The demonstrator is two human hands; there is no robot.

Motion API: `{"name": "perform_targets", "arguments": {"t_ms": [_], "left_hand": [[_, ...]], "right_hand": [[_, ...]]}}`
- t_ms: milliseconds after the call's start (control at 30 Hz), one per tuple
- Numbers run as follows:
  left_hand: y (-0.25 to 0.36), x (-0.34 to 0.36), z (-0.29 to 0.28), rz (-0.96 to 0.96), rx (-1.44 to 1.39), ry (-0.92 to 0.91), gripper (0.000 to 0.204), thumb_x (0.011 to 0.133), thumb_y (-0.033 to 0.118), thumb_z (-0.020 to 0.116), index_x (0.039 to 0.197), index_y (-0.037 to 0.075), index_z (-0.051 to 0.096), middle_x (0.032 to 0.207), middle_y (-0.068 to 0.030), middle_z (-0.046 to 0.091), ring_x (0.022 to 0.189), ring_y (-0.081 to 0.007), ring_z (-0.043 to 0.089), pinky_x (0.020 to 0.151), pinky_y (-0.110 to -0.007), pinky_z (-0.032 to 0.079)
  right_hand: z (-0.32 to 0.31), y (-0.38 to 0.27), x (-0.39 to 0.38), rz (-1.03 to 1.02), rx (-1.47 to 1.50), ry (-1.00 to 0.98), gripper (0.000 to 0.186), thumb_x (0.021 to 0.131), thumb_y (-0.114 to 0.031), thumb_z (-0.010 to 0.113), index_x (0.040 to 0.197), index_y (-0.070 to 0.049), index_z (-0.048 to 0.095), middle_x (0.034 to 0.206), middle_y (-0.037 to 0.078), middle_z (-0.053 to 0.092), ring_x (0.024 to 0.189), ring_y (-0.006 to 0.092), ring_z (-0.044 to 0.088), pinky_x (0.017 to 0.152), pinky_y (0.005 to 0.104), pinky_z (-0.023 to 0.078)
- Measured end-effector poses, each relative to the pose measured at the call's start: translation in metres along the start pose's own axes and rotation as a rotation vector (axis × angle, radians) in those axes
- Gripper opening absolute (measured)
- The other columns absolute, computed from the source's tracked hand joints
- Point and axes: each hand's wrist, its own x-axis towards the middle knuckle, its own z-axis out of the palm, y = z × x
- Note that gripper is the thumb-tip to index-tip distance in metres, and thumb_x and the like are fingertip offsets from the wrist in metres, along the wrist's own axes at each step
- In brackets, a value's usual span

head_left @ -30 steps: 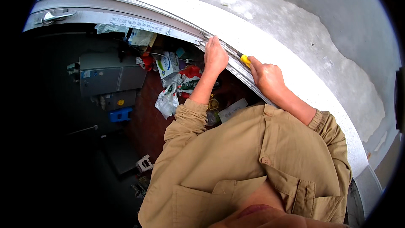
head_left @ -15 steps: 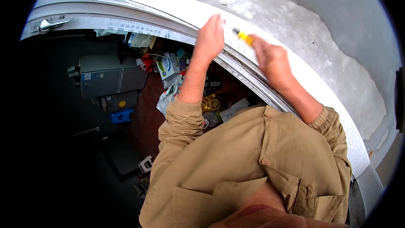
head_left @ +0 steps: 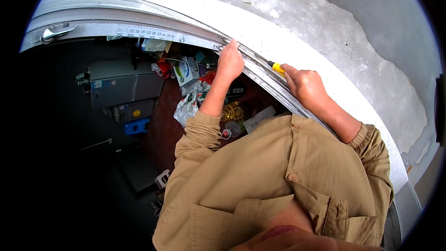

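I have the yellow-handled tool [head_left: 278, 68] at the fingers of the right hand [head_left: 304, 85], to the right of the left hand [head_left: 230, 63] and well apart from it. Its dark neck points up and left toward the left hand, lying along the metal window track [head_left: 263, 70]; the far end is too thin for me to make out.

The right hand is closed around the handle, thumb and forefinger forward near the neck, its knuckles over the white ledge [head_left: 325, 60]. The left hand is bent inward, fingertips at the track just where the window panel [head_left: 97, 30] ends. From here I can't tell whether those fingers pinch something or only rest against the metal.

Well to the left of the left hand, a silver handle [head_left: 58, 32] sits on the panel. Between that handle and the left hand I see a row of small dark printed characters along the panel. Below and left of the left hand, a white box [head_left: 186, 72] carries green and blue print, and a pale plastic bag [head_left: 186, 109] lies near it. Below the hands, between the two forearms, are a yellow container [head_left: 232, 111] and a white carton [head_left: 259, 118] with dark lettering too small for me to read. A grey cabinet [head_left: 114, 81] stands farther left, with small stickers on its front. Beyond the ledge, above the right hand, I get rough grey concrete [head_left: 302, 9].
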Motion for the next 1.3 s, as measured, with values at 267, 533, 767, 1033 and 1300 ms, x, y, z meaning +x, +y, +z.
{"name": "perform_targets", "arguments": {"t_ms": [267, 533, 767, 1033, 1300], "left_hand": [[0.027, 0.007, -0.006, -0.073, 0.098, -0.169, 0.028, 0.087, 0.005, 0.050, 0.111, -0.007, 0.058, 0.111, -0.0294, 0.064, 0.112, -0.0437, 0.057, 0.098, -0.046, 0.045], [0.094, 0.050, -0.106, 0.173, -0.700, 0.160, 0.046, 0.096, 0.011, 0.048, 0.138, -0.008, 0.043, 0.127, -0.0267, 0.061, 0.113, -0.0365, 0.062, 0.098, -0.039, 0.046], [0.009, 0.028, -0.030, 0.018, 0.046, -0.117, 0.038, 0.090, 0.004, 0.048, 0.126, -0.008, 0.050, 0.113, -0.0314, 0.063, 0.107, -0.0448, 0.060, 0.095, -0.048, 0.046], [0.001, 0.023, -0.017, 0.078, 0.210, -0.220, 0.031, 0.085, -0.001, 0.046, 0.113, -0.009, 0.056, 0.108, -0.0311, 0.063, 0.108, -0.0441, 0.059, 0.095, -0.048, 0.046], [-0.001, 0.029, -0.022, 0.123, 0.116, -0.201, 0.031, 0.087, -0.001, 0.044, 0.114, -0.007, 0.058, 0.102, -0.0256, 0.068, 0.100, -0.0440, 0.062, 0.091, -0.048, 0.049]], "right_hand": [[0.037, 0.000, 0.031, 0.013, -0.008, 0.038, 0.022, 0.091, -0.017, 0.062, 0.109, -0.006, 0.068, 0.063, 0.019, 0.062, 0.057, 0.0364, 0.062, 0.055, 0.0457, 0.050], [-0.047, 0.002, 0.047, 0.140, 0.211, 0.368, 0.025, 0.096, -0.016, 0.059, 0.115, -0.002, 0.069, 0.071, 0.024, 0.064, 0.059, 0.0371, 0.065, 0.056, 0.0409, 0.052], [-0.024, 0.018, 0.013, 0.043, 0.142, -0.020, 0.025, 0.095, -0.016, 0.060, 0.115, -0.003, 0.069, 0.079, 0.023, 0.067, 0.067, 0.0376, 0.067, 0.063, 0.0406, 0.055], [0.001, 0.021, 0.013, -0.017, 0.089, -0.041, 0.022, 0.091, -0.016, 0.062, 0.109, -0.006, 0.071, 0.067, 0.020, 0.063, 0.058, 0.0372, 0.062, 0.056, 0.0448, 0.050], [0.029, 0.019, 0.053, -0.011, 0.101, -0.091, 0.023, 0.092, -0.017, 0.060, 0.110, -0.007, 0.070, 0.071, 0.021, 0.065, 0.061, 0.0386, 0.063, 0.059, 0.0467, 0.052]]}}
